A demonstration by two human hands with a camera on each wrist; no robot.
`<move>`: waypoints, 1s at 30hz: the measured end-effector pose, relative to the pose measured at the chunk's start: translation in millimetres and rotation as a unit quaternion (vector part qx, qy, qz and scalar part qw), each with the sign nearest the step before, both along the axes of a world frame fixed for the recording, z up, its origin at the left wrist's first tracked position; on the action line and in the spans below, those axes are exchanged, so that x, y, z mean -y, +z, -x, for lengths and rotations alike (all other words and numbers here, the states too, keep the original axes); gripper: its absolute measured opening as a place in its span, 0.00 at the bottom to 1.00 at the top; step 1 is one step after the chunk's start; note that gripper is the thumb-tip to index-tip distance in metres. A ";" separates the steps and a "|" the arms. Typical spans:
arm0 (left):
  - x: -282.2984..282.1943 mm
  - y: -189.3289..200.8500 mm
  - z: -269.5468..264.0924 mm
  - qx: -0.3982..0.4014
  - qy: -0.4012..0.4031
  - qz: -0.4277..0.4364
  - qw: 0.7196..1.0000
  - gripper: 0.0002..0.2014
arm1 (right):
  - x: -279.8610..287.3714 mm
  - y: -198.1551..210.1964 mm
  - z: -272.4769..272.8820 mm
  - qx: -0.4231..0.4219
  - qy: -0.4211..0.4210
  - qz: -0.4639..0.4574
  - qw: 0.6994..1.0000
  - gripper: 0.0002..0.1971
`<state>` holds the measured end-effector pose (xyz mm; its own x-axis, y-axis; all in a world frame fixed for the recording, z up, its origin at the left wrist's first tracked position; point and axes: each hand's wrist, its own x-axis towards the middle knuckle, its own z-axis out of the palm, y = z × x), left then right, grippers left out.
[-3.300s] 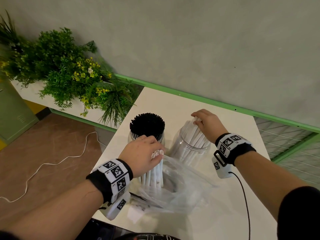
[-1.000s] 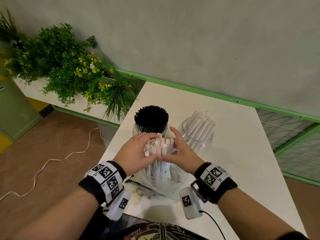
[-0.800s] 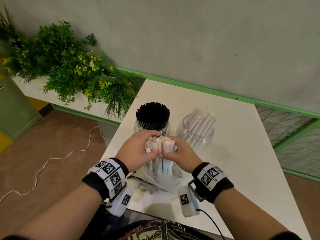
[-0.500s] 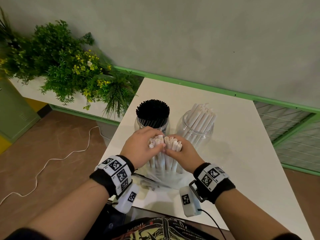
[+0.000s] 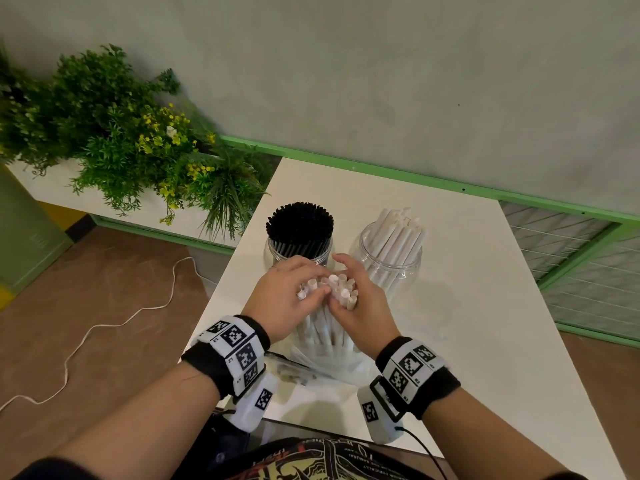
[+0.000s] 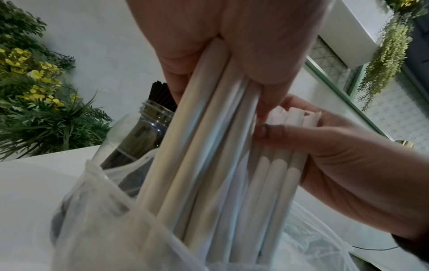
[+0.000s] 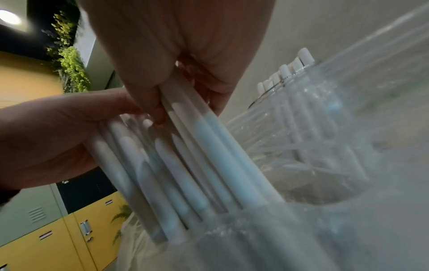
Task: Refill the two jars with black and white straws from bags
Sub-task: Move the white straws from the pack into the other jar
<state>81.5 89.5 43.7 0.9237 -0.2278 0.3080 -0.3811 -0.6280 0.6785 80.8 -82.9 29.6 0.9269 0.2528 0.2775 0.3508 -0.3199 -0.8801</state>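
Note:
A bundle of white straws (image 5: 329, 296) stands upright in a clear plastic bag (image 5: 322, 362) near the table's front edge. My left hand (image 5: 287, 299) grips the left part of the bundle (image 6: 209, 113). My right hand (image 5: 360, 306) grips the right part (image 7: 190, 139). Behind the hands stand two clear jars. The left jar (image 5: 299, 249) is packed with black straws (image 5: 300, 223). The right jar (image 5: 389, 265) holds white straws (image 5: 398, 233) that lean to the right. The bag's lower part (image 6: 104, 229) wraps the straw ends.
The white table (image 5: 467, 306) runs back to a green-edged wall. A planter with green plants (image 5: 121, 140) sits to the left. A white cable (image 5: 104, 323) lies on the brown floor. A wire grid (image 5: 571, 254) is at the right.
My right hand left the white-straw jar and came to the bundle in the bag. Both hands now hold the bundle, which has risen slightly and begun to split between them.

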 end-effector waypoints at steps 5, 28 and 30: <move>-2.9 2.2 -1.6 -0.010 -0.008 -0.009 1.000 0.16 | 2.2 2.2 -0.3 0.088 -0.054 0.019 0.994 0.24; 11.0 15.0 -19.2 -0.028 -0.008 -0.052 0.998 0.07 | 65.5 147.7 -53.0 0.094 -0.176 -0.203 0.959 0.15; 11.2 14.3 -19.9 -0.024 -0.003 -0.058 0.998 0.06 | 71.6 156.2 -62.0 0.118 -0.186 -0.213 0.952 0.14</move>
<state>101.4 78.2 58.0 0.9353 -0.2655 0.2340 -0.3539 -0.7007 0.6195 142.9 -154.5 185.8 0.8297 -0.2635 0.4922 0.4862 -0.0920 -0.8690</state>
